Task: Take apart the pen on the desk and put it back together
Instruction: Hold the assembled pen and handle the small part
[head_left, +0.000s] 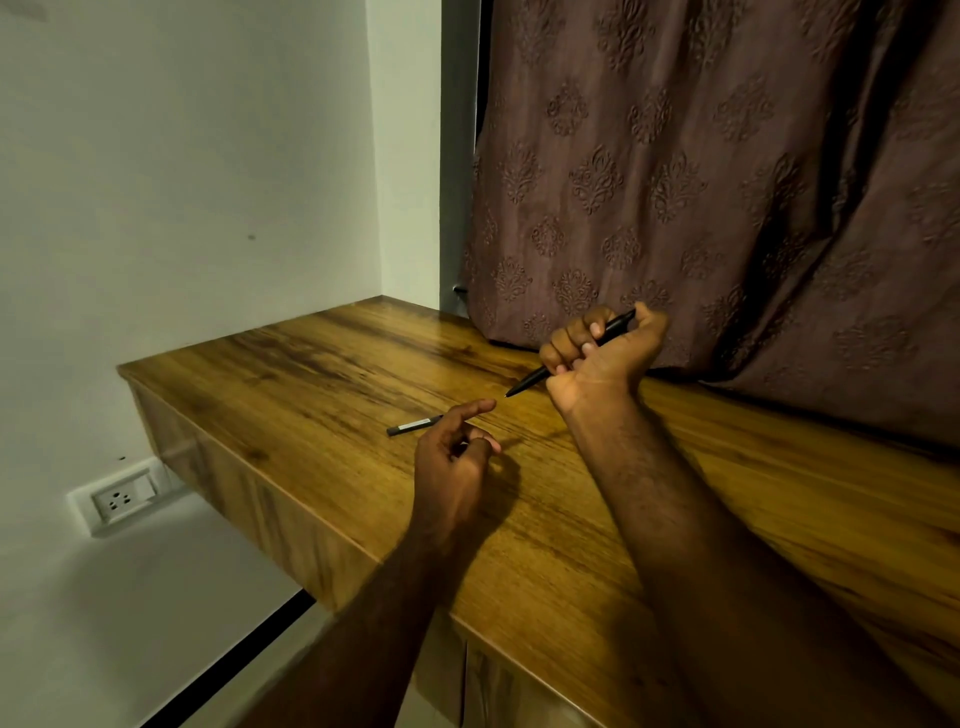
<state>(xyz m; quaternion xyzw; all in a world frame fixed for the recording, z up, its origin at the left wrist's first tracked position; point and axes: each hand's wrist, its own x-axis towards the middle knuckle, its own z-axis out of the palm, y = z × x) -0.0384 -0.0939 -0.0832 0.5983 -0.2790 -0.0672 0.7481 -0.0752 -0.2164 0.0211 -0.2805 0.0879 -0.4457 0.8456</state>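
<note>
My right hand (605, 351) grips a black pen (530, 382) in a fist above the wooden desk (322, 374); the tip points down and left, and the rear end sticks out past my thumb. A second dark, slim pen part (410, 427) lies flat on the desk to the left. My left hand (457, 457) hovers just right of that part, index finger stretched out, the other fingers loosely curled. Nothing shows in its grasp. The near end of the lying part is hidden behind my left fingers.
A brown patterned curtain (727, 182) hangs behind the desk on the right, its hem resting on the desktop. White walls (182, 182) close the left and back. A wall socket (122, 499) sits low at the left, below the desk edge.
</note>
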